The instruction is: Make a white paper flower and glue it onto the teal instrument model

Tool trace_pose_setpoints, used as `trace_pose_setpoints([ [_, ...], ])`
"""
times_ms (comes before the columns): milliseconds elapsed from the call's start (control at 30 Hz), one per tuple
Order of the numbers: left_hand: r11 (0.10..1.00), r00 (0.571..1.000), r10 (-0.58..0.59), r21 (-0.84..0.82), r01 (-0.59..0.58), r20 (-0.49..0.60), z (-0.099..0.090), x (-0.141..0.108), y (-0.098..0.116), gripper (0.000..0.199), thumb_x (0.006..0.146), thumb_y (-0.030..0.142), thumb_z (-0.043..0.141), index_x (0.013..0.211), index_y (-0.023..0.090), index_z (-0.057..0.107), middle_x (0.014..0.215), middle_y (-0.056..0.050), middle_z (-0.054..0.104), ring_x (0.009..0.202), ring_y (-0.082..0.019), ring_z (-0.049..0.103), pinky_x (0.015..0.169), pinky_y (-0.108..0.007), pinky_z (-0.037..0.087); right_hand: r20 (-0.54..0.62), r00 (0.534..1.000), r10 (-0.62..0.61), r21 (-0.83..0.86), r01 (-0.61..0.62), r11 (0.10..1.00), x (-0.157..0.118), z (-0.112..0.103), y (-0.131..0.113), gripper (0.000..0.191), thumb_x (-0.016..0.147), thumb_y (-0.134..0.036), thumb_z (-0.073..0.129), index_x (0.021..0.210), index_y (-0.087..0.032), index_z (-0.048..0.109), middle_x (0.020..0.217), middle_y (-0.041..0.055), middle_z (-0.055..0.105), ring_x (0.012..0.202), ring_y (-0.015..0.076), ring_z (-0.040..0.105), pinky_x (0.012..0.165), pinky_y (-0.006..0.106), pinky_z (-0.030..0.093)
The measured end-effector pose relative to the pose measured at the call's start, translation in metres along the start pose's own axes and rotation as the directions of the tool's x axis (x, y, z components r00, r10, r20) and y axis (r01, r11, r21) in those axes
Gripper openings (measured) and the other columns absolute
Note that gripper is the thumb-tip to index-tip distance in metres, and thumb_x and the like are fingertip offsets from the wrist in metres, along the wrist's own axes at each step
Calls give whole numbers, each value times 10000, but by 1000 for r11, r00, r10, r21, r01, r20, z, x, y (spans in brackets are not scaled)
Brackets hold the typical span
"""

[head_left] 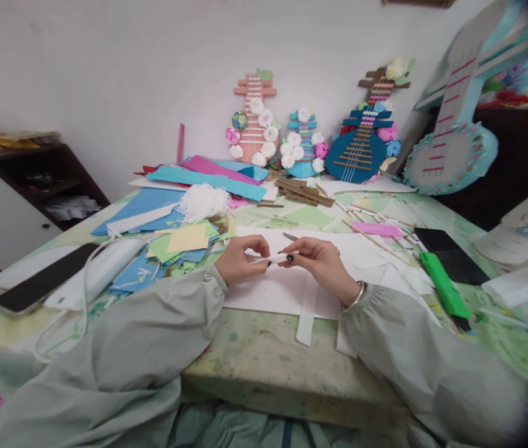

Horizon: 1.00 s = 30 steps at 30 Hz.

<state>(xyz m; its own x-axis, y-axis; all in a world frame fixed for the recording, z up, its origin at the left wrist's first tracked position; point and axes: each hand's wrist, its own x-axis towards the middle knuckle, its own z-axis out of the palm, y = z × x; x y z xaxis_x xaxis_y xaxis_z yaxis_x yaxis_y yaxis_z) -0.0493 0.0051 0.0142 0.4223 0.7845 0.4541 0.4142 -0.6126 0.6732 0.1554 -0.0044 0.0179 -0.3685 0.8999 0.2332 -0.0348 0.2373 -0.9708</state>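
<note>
Between my two hands a small white paper strip (274, 258) is held just above the white paper sheet (259, 298). My left hand (244, 259) pinches its left end between thumb and fingers. The right end sits in the pinched fingertips of my right hand (320, 261). Below my right hand a longer white strip (307, 320) hangs over the near edge of the sheet. A dark pointed tool tip (289, 236) shows behind the right fingers; the rest of it is hidden.
Colored paper scraps (187, 239) and white string (205, 202) lie to the left, near a phone (47, 280). Brown strips (304, 191) are at the back. Decorated paper instruments (357, 149) lean on the wall. A green object (444, 286) and a black phone (451, 255) lie right.
</note>
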Motion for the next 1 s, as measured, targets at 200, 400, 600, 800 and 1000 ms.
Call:
trace_pose_setpoints([
  [200, 1000, 997, 24, -21, -23, 68, -3, 1, 3, 69, 642, 155, 553, 693, 129, 590, 679, -14, 612, 667, -126, 554, 648, -240, 423, -8, 1000, 18, 26, -18, 999, 0, 0, 1, 181, 695, -282, 714, 795, -140, 665, 712, 52, 719, 678, 190, 699, 688, 326, 558],
  [400, 999, 997, 17, -43, -14, 70, -3, 2, 3, 53, 642, 163, 551, 673, 136, 584, 679, -16, 609, 679, -133, 549, 675, -257, 421, -23, 999, 36, 57, -35, 998, 0, 2, 0, 175, 676, -271, 726, 779, -140, 668, 688, 53, 721, 656, 190, 698, 679, 335, 561],
  [600, 997, 999, -31, -72, 32, 18, -3, 2, -2, 72, 654, 180, 575, 718, 149, 589, 734, -24, 628, 728, -146, 583, 702, -269, 447, -79, 996, 37, 55, -33, 998, 0, 1, 1, 145, 651, -229, 698, 753, -137, 654, 714, 50, 718, 660, 186, 697, 674, 315, 552],
  [800, 944, 901, -328, -122, 306, -284, -15, 7, -30, 210, 704, 330, 589, 802, 153, 532, 739, -43, 621, 714, -173, 620, 628, -289, 490, -422, 906, -30, -168, -46, 985, 9, -21, 15, 146, 628, -195, 634, 762, -143, 661, 658, 35, 692, 635, 175, 666, 599, 277, 507],
  [1000, 936, 988, 113, 323, -141, 105, 3, -10, 10, 277, 779, 302, 543, 1009, 149, 565, 1028, -116, 640, 986, -220, 584, 886, -376, 466, -464, 857, -226, -630, -139, 764, 8, -31, 11, 21, 654, -197, 623, 650, -177, 621, 640, 12, 670, 640, 172, 634, 624, 274, 438],
])
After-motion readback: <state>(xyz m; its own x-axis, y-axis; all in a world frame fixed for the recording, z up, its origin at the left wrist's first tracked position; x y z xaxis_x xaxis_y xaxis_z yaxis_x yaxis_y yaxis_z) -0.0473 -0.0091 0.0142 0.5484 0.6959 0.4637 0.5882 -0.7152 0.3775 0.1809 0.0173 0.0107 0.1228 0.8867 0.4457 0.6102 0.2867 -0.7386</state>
